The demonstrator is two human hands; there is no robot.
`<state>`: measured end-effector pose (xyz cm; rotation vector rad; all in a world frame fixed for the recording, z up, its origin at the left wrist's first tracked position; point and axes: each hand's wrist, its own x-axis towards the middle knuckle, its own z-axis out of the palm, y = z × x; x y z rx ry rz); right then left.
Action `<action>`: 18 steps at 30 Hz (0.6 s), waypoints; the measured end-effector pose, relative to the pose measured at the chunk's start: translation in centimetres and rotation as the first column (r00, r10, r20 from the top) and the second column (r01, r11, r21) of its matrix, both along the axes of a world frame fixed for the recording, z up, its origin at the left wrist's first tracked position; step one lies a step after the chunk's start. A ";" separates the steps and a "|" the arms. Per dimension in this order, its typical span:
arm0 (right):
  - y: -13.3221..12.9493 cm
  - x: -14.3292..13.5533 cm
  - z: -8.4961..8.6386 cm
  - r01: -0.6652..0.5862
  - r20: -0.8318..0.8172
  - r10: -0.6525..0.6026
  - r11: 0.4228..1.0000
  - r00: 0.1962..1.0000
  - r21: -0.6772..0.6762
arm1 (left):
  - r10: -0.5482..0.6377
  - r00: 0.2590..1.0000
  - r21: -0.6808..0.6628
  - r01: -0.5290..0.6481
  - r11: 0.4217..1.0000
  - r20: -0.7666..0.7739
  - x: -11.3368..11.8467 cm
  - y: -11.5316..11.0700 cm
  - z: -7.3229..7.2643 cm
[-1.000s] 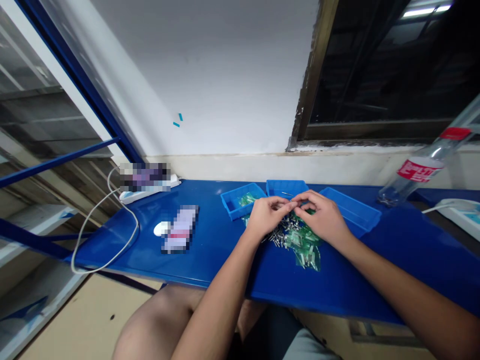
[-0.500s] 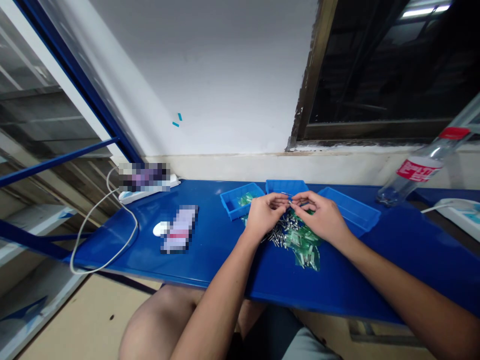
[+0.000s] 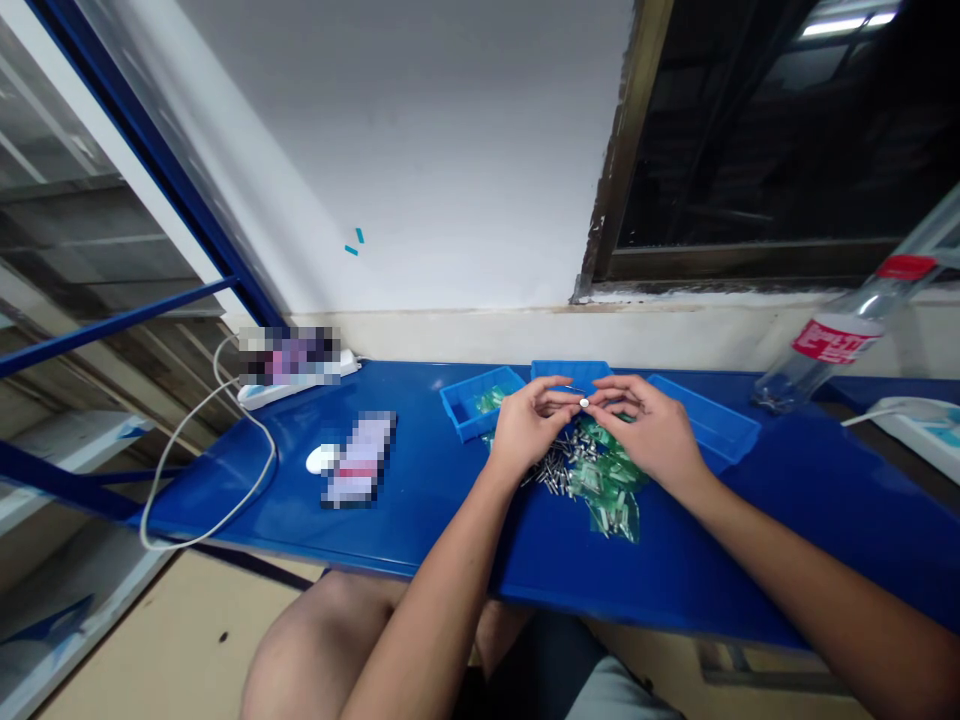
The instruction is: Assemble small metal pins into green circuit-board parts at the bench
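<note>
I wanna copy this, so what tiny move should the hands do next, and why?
Perhaps the left hand and right hand should pinch the small white piece firmly: it's at their fingertips, near loose metal pieces, and could get lost.

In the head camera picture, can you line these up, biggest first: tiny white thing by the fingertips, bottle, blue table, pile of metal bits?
1. Blue table
2. Bottle
3. Metal bits pile
4. Tiny white thing

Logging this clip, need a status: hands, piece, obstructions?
Both hands at a small white piece. Metal pins and green packets beneath. Nothing visibly blocking.
</note>
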<state>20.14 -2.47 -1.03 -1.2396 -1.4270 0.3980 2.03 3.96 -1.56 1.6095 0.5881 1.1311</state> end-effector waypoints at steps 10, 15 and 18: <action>0.0 2.0 1.5 0.077 0.532 -0.200 0.967 0.823 0.245 | 0.193 0.904 0.457 0.003 0.889 -0.381 -0.7 -0.8 0.9; 0.7 5.8 0.6 0.305 0.696 -0.337 0.936 0.634 0.175 | 0.274 0.785 0.580 0.130 0.805 -0.556 -0.8 -0.6 0.3; 0.8 6.6 0.0 0.371 0.723 -0.295 0.927 0.625 0.058 | 0.278 0.750 0.566 0.152 0.811 -0.600 -0.9 -0.4 0.0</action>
